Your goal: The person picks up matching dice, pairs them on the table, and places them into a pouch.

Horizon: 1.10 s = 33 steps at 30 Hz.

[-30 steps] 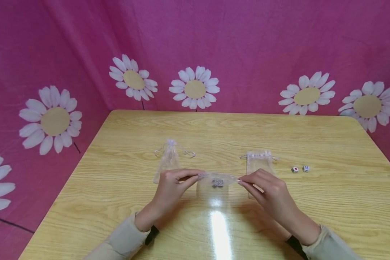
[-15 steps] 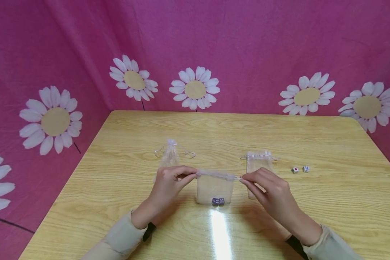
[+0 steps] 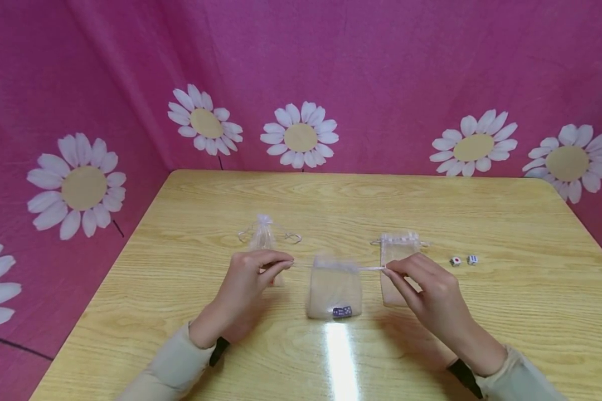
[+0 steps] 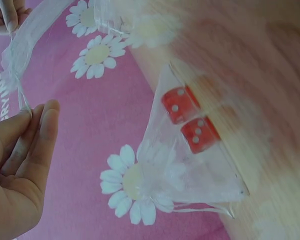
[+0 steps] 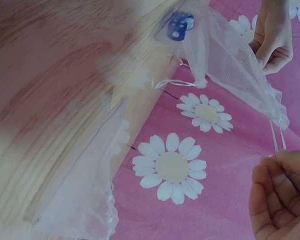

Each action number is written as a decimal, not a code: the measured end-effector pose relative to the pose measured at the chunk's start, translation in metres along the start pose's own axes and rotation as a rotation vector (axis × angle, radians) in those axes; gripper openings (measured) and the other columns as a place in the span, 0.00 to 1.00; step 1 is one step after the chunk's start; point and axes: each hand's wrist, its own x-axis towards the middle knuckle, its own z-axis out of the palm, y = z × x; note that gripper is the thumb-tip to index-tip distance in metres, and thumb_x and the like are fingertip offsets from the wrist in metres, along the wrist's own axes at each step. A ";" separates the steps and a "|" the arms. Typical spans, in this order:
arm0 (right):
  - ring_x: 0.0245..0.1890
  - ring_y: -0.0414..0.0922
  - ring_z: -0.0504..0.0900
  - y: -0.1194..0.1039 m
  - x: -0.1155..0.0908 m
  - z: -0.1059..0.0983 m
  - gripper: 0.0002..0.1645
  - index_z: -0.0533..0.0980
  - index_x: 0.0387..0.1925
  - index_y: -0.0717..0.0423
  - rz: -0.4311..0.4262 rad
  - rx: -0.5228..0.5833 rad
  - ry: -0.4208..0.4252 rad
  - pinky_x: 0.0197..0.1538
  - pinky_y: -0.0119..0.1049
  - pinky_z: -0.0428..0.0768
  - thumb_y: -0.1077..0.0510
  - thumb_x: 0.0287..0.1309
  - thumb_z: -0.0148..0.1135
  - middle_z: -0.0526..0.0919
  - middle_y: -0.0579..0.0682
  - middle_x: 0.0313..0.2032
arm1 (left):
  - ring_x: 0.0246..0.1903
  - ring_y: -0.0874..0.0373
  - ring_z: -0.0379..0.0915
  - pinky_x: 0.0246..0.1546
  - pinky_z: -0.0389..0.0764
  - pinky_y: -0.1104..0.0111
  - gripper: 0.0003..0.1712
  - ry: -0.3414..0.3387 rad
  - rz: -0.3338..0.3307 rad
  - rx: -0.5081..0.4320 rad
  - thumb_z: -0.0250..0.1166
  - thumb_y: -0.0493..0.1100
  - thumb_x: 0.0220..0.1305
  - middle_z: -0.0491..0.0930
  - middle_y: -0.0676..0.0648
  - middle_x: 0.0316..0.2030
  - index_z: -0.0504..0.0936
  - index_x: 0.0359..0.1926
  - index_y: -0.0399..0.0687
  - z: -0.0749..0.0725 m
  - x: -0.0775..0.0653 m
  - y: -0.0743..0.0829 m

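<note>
A sheer white drawstring pouch [image 3: 334, 287] hangs between the two hands, with a pair of dark blue dice [image 3: 342, 312] at its bottom. My left hand [image 3: 242, 287] pinches the drawstring on one side, and the cord [image 4: 21, 95] runs taut from its fingertips. On the other side my right hand [image 3: 433, 289] pinches the opposite end of the drawstring [image 3: 371, 268]. The pouch's top edge is blurred in the head view. Behind the left hand lies a second pouch [image 3: 263, 239], gathered at its neck; the left wrist view shows red dice [image 4: 197, 135] inside it.
A third pouch [image 3: 398, 245] lies flat behind the right hand, its mouth wide. Two white dice [image 3: 464, 261] sit to its right on the wooden table [image 3: 351, 200]. A pink flowered cloth [image 3: 381, 67] hangs behind the table.
The hands have moved apart, the left one further left, and drawstring now shows at both sides of the pouch. The blue dice have dropped to the pouch's bottom.
</note>
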 end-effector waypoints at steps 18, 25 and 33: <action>0.25 0.37 0.76 0.014 -0.008 -0.010 0.28 0.83 0.27 0.59 0.050 -0.055 -0.004 0.30 0.23 0.75 0.43 0.71 0.50 0.84 0.46 0.23 | 0.27 0.60 0.85 0.25 0.81 0.76 0.04 0.022 -0.111 0.081 0.71 0.35 0.55 0.89 0.45 0.31 0.89 0.34 0.41 -0.012 -0.001 -0.009; 0.24 0.37 0.76 0.016 -0.009 -0.013 0.29 0.83 0.27 0.59 0.045 -0.068 -0.003 0.30 0.24 0.76 0.42 0.71 0.50 0.84 0.46 0.23 | 0.28 0.58 0.87 0.28 0.85 0.72 0.04 0.025 -0.142 0.063 0.69 0.35 0.57 0.89 0.45 0.31 0.89 0.34 0.40 -0.015 -0.002 -0.009; 0.23 0.39 0.77 0.015 -0.008 -0.014 0.29 0.83 0.26 0.59 0.037 -0.089 0.010 0.30 0.27 0.76 0.43 0.71 0.50 0.84 0.47 0.22 | 0.25 0.58 0.86 0.24 0.82 0.76 0.04 0.090 -0.135 0.061 0.69 0.35 0.57 0.89 0.45 0.28 0.89 0.33 0.40 -0.018 -0.002 -0.006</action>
